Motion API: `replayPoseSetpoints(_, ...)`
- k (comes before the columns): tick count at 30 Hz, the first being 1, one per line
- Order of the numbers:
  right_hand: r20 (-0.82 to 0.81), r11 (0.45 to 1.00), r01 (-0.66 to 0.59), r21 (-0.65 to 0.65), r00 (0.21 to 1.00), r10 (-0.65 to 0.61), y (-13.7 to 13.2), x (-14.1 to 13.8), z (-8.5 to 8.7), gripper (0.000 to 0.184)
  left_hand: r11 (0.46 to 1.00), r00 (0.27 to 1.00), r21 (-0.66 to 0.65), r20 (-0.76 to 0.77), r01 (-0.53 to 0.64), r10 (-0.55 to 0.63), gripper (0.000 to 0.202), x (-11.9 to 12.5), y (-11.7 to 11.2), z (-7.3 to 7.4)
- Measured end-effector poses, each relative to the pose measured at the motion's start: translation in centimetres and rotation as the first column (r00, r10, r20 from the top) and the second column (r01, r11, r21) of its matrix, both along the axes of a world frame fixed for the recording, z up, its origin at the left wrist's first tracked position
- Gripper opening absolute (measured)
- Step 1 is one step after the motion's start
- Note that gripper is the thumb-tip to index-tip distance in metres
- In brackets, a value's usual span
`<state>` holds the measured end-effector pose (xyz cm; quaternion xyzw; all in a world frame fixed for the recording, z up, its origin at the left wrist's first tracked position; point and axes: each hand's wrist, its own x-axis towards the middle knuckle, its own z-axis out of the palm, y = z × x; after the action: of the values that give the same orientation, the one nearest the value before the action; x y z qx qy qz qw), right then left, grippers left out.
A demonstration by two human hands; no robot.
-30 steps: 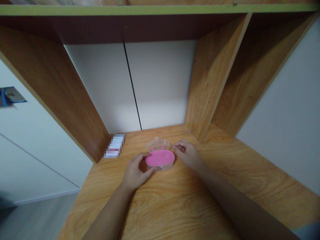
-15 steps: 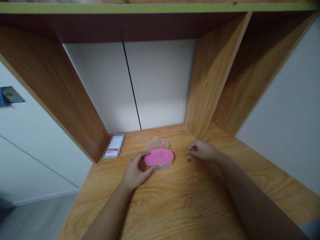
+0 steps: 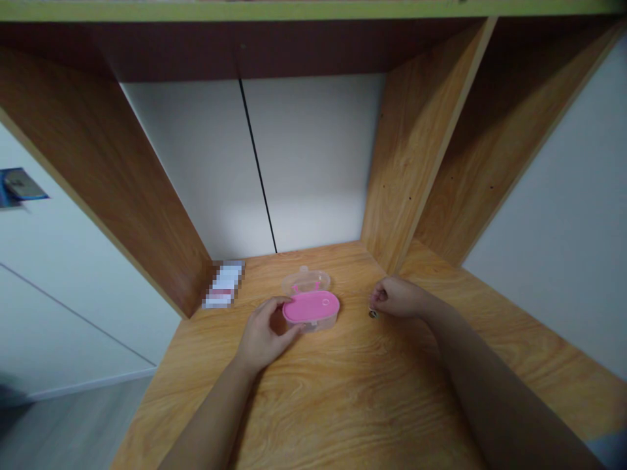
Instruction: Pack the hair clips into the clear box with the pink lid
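A small oval pink box [image 3: 311, 308] with its clear lid [image 3: 306, 282] swung open behind it sits on the wooden desk [image 3: 343, 391]. My left hand [image 3: 264, 334] curls round the box's left end and steadies it. My right hand [image 3: 398, 297] rests on the desk to the right of the box, fingers pinched together over a small dark ring-like item [image 3: 373, 314] lying on the wood. Whether the fingers grip that item or something else I cannot make out.
A blurred small pack [image 3: 224, 284] lies at the back left of the desk. Wooden side panels [image 3: 117, 189] rise on the left and at the right [image 3: 411, 163], with a shelf overhead. A white wall with a dark vertical seam closes the back.
My right hand left the box's right end and moved right to the desk by the small dark item. Since half a second ago it curled tighter. The left hand stayed put.
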<state>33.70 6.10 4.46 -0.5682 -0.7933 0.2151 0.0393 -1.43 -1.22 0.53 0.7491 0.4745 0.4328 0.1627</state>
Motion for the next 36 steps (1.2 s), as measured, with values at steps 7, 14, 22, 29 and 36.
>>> replayPoseSetpoints(7, -0.048, 0.997, -0.034, 0.066, 0.998, 0.037, 0.1, 0.1, -0.2, 0.015, 1.0, 1.0, 0.01, -0.009, -0.003, 0.003, 0.043, -0.1, 0.0, -0.1)
replayPoseSetpoints(14, -0.362, 0.986, -0.067, 0.151, 0.924, 0.119, 0.2, -1.0, -0.7, 0.023, 1.0, 1.0, 0.018, -0.01, -0.004, 0.004, 0.043, 0.0, 0.0, 0.1)
replayPoseSetpoints(22, -0.734, 0.996, -0.086, -0.033, 0.679, 0.034, -1.2, -4.9, -0.9, 0.03, 1.0, 1.0, 0.005, -0.004, -0.004, 0.004, 0.044, 0.0, 0.1, -0.1)
replayPoseSetpoints(29, -0.688, 0.969, -0.049, 0.243, 0.695, 0.208, -3.3, -8.2, -0.6, 0.015, 0.999, 1.0, 0.037, 0.005, 0.008, -0.008, 0.043, 0.1, 0.0, 0.3)
replayPoseSetpoints(36, -0.5, 0.91, -0.031, 0.414, 0.827, 0.256, -4.1, -9.4, -0.4, 0.01, 1.0, 1.0, 0.029, -0.01, 0.004, -0.004, 0.044, 0.0, 0.0, 0.2)
